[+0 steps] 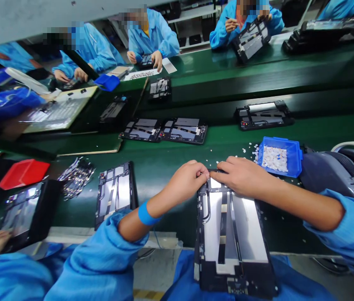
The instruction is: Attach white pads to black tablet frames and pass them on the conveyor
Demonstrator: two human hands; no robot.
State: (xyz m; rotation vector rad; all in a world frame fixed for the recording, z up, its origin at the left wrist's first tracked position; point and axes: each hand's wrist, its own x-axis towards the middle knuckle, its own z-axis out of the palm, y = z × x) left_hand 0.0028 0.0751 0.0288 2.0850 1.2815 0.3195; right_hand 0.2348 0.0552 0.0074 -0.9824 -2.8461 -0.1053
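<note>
While my left hand meets the far left corner of the open tablet, its grip is closed, thumb and forefinger pinched together; whether anything small sits between them, I cannot tell. My right hand lies across the tablet's far edge, fingers bent toward the same corner, the fingertips of both hands close together. Its thumb is hidden, so I cannot tell whether that grip is closed on anything.

The tablet lies face down with its silver inside showing, its far end over the green tabletop and its near end past the edge, above my lap. To its right are a blue bin of small white pieces, with some scattered beside it, and a tape roll. To its left are a second tablet, a heap of shiny strips and a red tray.
</note>
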